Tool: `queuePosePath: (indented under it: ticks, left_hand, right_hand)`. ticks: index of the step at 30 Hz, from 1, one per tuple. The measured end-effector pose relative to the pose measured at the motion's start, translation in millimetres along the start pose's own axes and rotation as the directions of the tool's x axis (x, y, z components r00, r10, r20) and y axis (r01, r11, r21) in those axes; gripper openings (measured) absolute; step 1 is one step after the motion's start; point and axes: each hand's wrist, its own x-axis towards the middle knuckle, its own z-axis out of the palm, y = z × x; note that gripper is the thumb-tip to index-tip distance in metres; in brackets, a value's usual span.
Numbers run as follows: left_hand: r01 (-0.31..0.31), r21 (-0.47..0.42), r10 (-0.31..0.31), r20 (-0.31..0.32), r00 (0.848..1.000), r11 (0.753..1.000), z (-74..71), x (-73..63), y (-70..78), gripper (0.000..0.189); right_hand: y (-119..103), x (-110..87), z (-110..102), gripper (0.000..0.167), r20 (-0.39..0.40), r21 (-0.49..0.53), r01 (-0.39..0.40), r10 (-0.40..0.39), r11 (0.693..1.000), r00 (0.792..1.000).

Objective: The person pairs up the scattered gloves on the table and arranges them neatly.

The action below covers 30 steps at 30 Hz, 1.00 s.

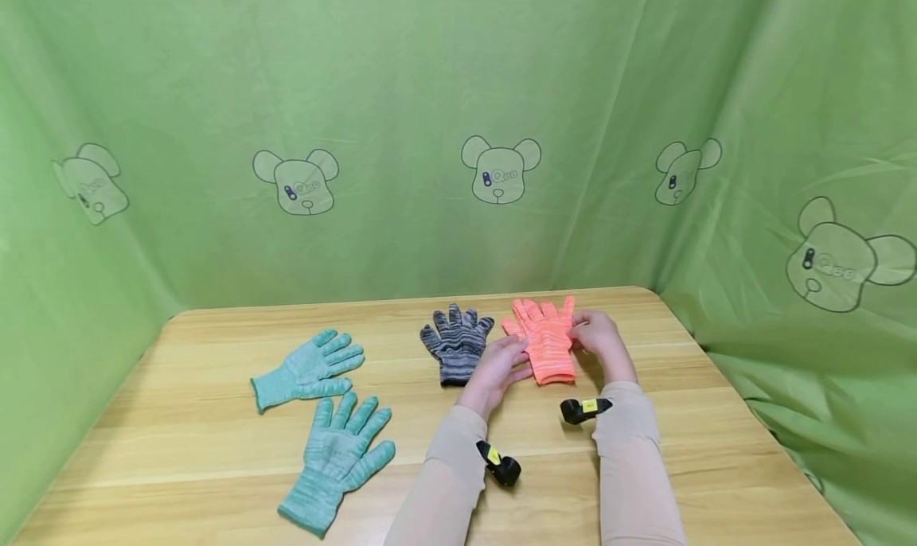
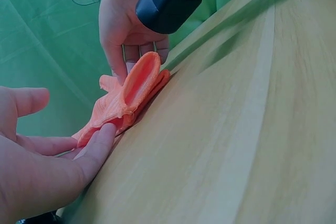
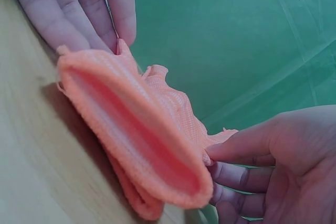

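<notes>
A pair of orange knitted gloves (image 1: 550,347) lies stacked at the back right of the table, fingers pointing away. The upper cuff (image 3: 131,129) gapes in the right wrist view, with a second folded edge beneath it. My right hand (image 1: 600,335) pinches the right edge of the gloves between thumb and fingers. On the other side, my left hand (image 1: 497,371) touches the left edge with straight fingers. Its thumb (image 2: 31,100) stands away from the fabric in the left wrist view. Beside the left hand lies a dark grey striped glove (image 1: 457,345), palm flat.
Two teal gloves lie apart on the left, one farther back (image 1: 308,371) and one nearer (image 1: 337,458). The wooden table (image 1: 215,450) ends at a green curtain (image 1: 401,235) with bear-head drawings. A black camera (image 1: 499,465) is strapped at each wrist.
</notes>
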Motion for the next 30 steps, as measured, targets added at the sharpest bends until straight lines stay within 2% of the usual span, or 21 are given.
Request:
queuePosePath:
  ticks: [7, 17, 30]
  left_hand:
    - [0.018, -0.012, -0.018, -0.021, 1.0, 1.0, 1.6, -0.5, 2.0, 0.059]
    - [0.015, -0.03, -0.017, -0.06, 0.998, 0.999, 2.1, 0.7, 3.8, 0.056]
    - [0.021, -0.011, -0.021, -0.054, 0.998, 1.0, 2.4, -1.3, 6.3, 0.055]
  right_hand:
    - [2.3, 2.5, 0.9, 0.025, -0.006, -0.006, -0.037, 0.037, 0.999, 0.999]
    - [1.0, 3.3, 3.7, 0.028, -0.037, -0.038, -0.024, 0.023, 0.999, 0.999]
    - [2.7, 2.8, 4.5, 0.027, -0.024, -0.018, -0.029, 0.029, 0.999, 0.999]
